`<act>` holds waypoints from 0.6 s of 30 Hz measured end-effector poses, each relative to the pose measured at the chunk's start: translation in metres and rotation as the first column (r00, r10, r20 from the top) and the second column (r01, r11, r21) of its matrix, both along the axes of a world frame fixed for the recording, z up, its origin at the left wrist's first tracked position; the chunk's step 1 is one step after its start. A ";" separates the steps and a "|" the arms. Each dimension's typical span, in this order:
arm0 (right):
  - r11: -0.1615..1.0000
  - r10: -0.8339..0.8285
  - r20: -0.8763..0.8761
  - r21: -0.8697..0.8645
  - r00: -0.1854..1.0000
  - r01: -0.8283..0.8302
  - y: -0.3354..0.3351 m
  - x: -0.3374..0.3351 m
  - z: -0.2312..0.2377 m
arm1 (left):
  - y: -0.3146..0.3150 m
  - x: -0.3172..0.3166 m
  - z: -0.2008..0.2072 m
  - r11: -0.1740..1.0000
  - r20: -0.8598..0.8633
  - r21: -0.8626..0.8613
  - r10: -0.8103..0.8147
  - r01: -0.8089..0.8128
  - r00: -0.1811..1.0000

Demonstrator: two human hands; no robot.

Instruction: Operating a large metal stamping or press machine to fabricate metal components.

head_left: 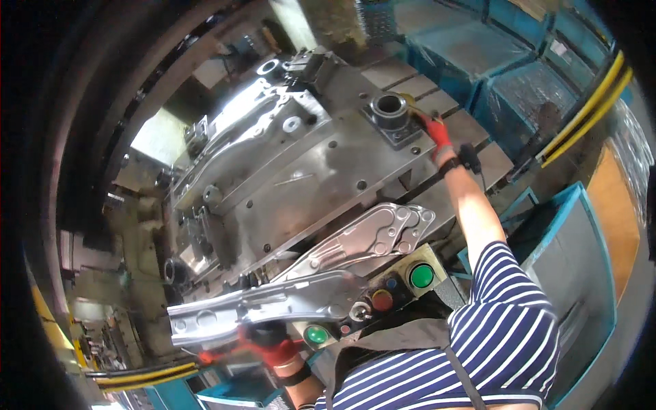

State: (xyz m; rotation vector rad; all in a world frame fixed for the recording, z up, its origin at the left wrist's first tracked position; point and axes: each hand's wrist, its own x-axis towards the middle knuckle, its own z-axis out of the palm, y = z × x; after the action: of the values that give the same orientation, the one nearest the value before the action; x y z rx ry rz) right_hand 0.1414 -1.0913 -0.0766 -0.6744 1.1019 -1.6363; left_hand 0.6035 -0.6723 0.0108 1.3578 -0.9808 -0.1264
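My left hand (273, 344), in a red and dark glove, is closed at the lower edge of a long silver stamped metal part (273, 301). Its fingers are partly hidden and blurred, and a thin red shape sticks out to their left. Beyond it, a second stamped part (369, 236) with round holes lies along the front of the die. My right arm is stretched forward; the red-gloved right hand (435, 131) is beside a round steel guide bushing (389, 111). A yellowish patch shows at its fingertips, too unclear to name.
The large steel die (307, 184) carries a raised shaped form (239, 130). Near my body is a control box with green buttons (421, 276) and a red button (382, 300). Blue bins (557, 273) stand right, and yellow bars (588, 109) cross at right.
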 end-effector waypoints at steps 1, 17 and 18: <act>0.995 0.091 0.031 0.028 0.995 -0.092 0.028 0.023 0.007 | 0.014 0.004 0.002 1.000 -0.013 0.026 -0.017 0.017 1.000; 0.478 -0.097 -0.995 -0.029 -0.020 -0.878 0.263 0.221 0.209 | -0.107 -0.074 0.025 0.933 -0.369 -0.128 -0.361 0.338 0.857; 0.395 0.035 -0.997 -0.050 0.070 -0.917 0.247 0.236 0.207 | -0.118 -0.079 0.025 0.931 -0.373 -0.103 -0.362 0.350 0.854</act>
State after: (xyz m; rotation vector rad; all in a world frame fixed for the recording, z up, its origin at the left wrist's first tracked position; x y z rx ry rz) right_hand 0.3775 -0.8441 0.1306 -2.5841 0.5349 -0.6853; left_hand 0.5242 -0.7904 0.0354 1.0524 -0.8804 -0.6371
